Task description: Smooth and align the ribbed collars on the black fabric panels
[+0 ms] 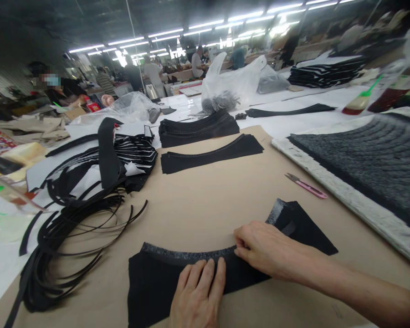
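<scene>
panel (150,284), one, black and curved, lies on the brown paper (177,209) just in front of the person, a speckled grey band along its far edge and its right end partly turned up. two hands are on it, apart from each other. the left hand (200,289) lies flat on the panel, four fingers straight and close together. the right hand (263,248) is curled at the grey band, thumb by the forefinger; whether the edge is pinched between them cannot be told.

beyond the panel are two black piles, the near pile (212,154) low, the far pile (198,130) thicker. one pair of snips (310,188), pink-handled, lies to the right, beside one white board (331,193) with overlapping grey pieces (372,150), too many to count. on the left lie one bundle of black strips (51,250), its strands uncountable, and one black-and-white stack (140,157) with one black piece (108,155) across it. farther off are one upright white bag (239,77), one long black piece (290,110) and several people, their number unclear.
</scene>
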Motion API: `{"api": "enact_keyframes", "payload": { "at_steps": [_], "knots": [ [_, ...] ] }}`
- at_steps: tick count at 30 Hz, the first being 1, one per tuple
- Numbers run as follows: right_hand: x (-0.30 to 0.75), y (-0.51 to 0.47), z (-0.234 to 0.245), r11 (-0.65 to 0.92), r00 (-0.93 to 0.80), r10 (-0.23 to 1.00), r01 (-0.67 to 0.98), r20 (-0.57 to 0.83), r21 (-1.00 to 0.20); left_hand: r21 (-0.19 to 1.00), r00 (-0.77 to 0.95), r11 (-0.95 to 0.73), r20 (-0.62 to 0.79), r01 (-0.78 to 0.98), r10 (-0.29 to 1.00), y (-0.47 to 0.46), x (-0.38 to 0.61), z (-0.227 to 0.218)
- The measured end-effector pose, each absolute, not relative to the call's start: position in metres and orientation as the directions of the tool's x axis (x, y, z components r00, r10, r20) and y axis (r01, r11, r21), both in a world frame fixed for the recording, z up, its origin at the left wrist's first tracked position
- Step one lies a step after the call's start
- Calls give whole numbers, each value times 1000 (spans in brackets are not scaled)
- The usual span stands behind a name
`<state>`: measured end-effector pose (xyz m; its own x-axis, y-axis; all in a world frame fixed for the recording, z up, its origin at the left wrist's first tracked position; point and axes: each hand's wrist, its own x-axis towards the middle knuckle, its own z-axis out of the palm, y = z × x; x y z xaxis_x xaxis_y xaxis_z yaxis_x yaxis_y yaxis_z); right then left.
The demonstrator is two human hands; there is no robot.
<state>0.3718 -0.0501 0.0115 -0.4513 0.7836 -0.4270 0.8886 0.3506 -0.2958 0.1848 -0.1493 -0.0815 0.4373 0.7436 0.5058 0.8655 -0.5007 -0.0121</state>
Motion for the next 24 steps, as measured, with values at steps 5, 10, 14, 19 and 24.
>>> {"api": "enact_keyframes", "payload": {
  "at_steps": [5, 10, 14, 19, 24],
  "knots": [
    [373, -51, 12, 375, -469, 788, 880, -400, -293, -6, 404, -472, 528, 881, 747, -150, 188, -86],
    [375, -51, 7, 301, -435, 815, 883, -383, -360, -74, 431, -459, 500, 885, 751, -153, 187, -86],
    [374, -46, 7, 216, -437, 792, 853, -426, -474, -121, 459, -456, 446, 881, 768, -155, 186, -83],
    [372, -40, 8, 72, -416, 718, 842, -559, -535, -133, 463, -453, 424, 882, 778, -156, 187, -79],
    [376, -43, -6, 263, -439, 787, 875, -433, -408, -127, 444, -435, 434, 891, 784, -156, 188, -81]
  ]
}}
